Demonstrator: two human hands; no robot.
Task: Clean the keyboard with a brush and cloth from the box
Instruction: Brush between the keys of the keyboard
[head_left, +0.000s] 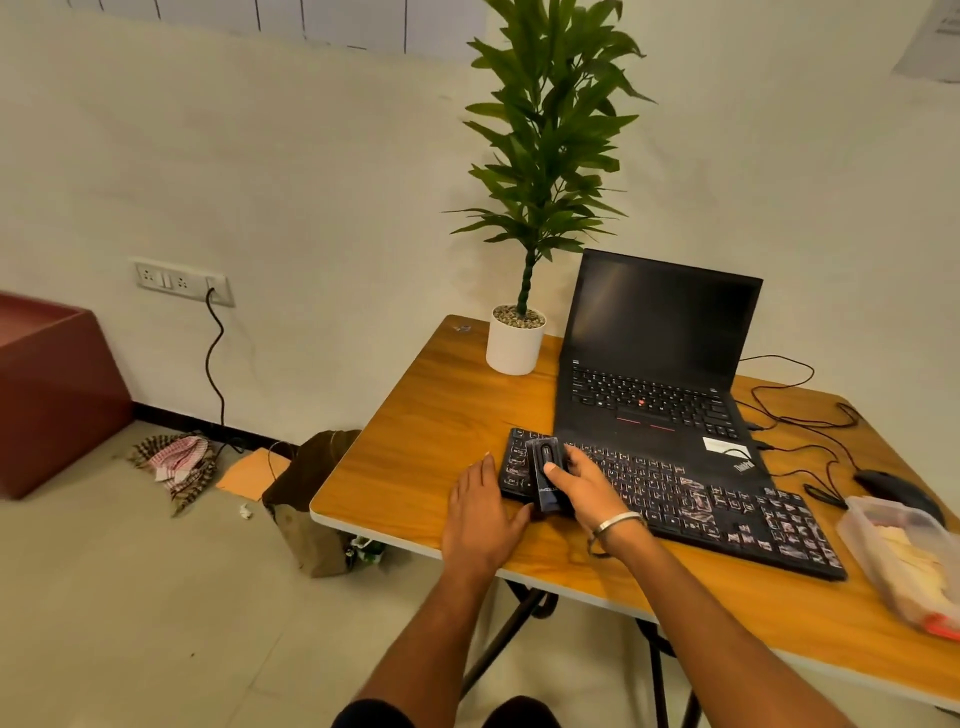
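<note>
My right hand (579, 483) has its fingers (555, 470) curled round a dark, oblong, hard-bodied brush (546, 475), thumb on its upper face; the brush sits over the far-left end of the black full-size plastic keyboard (675, 501). My left hand (480, 512) lies flat with fingers extended, released, on the wooden table (415, 452), just beside the keyboard's left edge, the thumb reaching toward its near corner.

Handling, as judged:
- Brush: light and rigid. Hold it across the sides of the body, as now, so the working face stays down on the keys.
- Keyboard: light and stiff, likely to slide on the smooth tabletop. Brace its left edge with the flat hand.
- Keycaps: small parts; apply moderate pressure.

The keyboard lies at the near side of the table, in front of an open black laptop (654, 364). A clear plastic box (901, 558) stands at the near right, beside the keyboard's right end.

Limits of view:
- The bristles are hidden under the brush body.
- The box is cut off at the right frame edge; pale contents show inside, and I cannot confirm a cloth.
- Pale marks on the keys are too blurred to identify.
</note>
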